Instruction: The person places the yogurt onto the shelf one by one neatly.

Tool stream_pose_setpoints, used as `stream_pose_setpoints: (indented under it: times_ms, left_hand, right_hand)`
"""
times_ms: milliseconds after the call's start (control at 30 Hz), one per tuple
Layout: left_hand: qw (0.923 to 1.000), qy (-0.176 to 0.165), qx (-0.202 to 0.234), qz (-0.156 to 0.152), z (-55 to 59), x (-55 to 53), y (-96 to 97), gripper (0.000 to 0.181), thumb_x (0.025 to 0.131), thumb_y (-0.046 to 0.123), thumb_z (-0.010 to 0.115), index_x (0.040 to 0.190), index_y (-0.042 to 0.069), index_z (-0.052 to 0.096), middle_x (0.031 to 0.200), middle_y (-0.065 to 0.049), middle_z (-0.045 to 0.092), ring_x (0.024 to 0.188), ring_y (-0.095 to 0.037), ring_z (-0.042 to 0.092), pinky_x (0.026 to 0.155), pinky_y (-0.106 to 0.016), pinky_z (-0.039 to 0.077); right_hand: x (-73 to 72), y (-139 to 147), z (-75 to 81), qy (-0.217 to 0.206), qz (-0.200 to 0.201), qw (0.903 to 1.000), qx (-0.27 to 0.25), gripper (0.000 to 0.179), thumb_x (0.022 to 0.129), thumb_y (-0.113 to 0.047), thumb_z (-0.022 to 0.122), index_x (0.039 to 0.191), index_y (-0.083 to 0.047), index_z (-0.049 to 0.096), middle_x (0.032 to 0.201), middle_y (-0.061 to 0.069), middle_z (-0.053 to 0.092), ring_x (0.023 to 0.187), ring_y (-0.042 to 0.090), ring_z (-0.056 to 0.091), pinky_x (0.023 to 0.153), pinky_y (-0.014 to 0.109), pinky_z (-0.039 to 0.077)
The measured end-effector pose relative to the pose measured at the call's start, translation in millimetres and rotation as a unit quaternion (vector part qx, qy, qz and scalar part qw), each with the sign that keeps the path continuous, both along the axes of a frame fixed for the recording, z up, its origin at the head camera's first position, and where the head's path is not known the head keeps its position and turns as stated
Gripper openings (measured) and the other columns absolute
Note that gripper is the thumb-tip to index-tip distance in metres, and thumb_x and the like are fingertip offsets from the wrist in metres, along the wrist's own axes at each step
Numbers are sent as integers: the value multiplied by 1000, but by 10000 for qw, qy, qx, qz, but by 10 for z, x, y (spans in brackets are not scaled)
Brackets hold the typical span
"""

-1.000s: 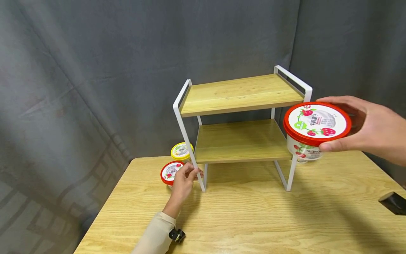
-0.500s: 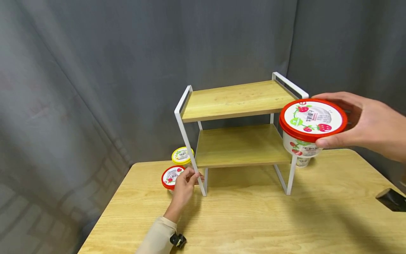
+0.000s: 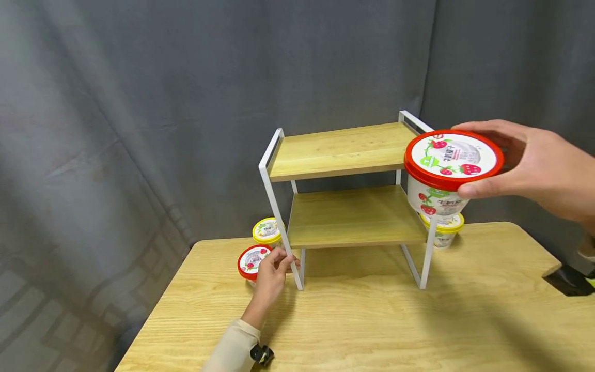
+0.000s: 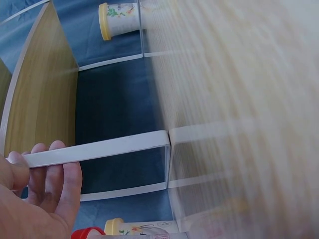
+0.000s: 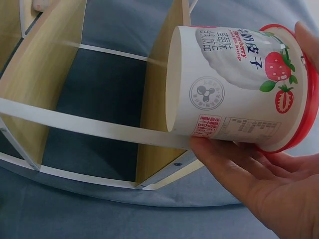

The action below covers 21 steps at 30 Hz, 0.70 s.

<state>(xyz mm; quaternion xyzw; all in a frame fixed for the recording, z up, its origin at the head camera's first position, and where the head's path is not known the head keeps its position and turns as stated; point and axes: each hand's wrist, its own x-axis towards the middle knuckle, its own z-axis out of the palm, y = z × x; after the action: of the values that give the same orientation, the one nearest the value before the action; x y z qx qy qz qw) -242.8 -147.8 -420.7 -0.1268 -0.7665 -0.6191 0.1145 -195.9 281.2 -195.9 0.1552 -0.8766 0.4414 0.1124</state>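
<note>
My right hand (image 3: 534, 160) grips a white strawberry tub with a red lid (image 3: 453, 173) and holds it up by the right side of the two-tier shelf rack (image 3: 348, 217). In the right wrist view the tub (image 5: 234, 84) lies across the palm, its strawberry print showing. My left hand (image 3: 270, 276) grips the front left leg of the rack, thumb on one side and fingers behind, as the left wrist view shows on the white frame bar (image 4: 99, 150). Left of that hand stands another red-lidded tub (image 3: 253, 260), partly covered by it.
A yellow-lidded tub (image 3: 267, 231) stands behind the red one at the rack's left. Another yellow-lidded tub (image 3: 445, 237) stands at the rack's back right, partly hidden by the held tub. Grey curtain (image 3: 209, 103) hangs behind the wooden table (image 3: 353, 330).
The right hand has raised the tub slightly and moved it left, revealing the yellow-lidded tub behind. My left hand keeps its grip on the leg. The view has tilted up a little.
</note>
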Motion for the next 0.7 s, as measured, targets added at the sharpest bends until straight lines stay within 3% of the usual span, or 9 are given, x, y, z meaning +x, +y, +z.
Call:
stream_pose_setpoints:
  times_ms: [233,433,700]
  left_hand:
    - [10000,-66,22,43,20,-15,18,12,99,1,56,93,-9,57,97,-32,69,89,-34,72,76,-27,61]
    - [9999,-113,-17,88,38,-48,35,11,99,1,56,93,-7,58,96,-29,71,88,-31,73,75,-26,61]
    - [9999,-129,22,102,19,-50,24,10,98,-1,56,94,-10,58,96,-32,70,89,-39,72,74,-24,60]
  right_hand:
    - [-55,-13,103,-125,15,9999,44,87,77,-4,84,148,-29,41,119,-12,68,99,2,63,76,11,50]
    - [-125,-51,163,29,195,9992,-348,85,78,5,80,148,-24,42,125,-11,63,101,4,62,76,11,52]
    - [-218,-74,259,-38,561,9961,-678,77,83,9,73,148,-19,43,125,-7,66,103,8,64,81,14,54]
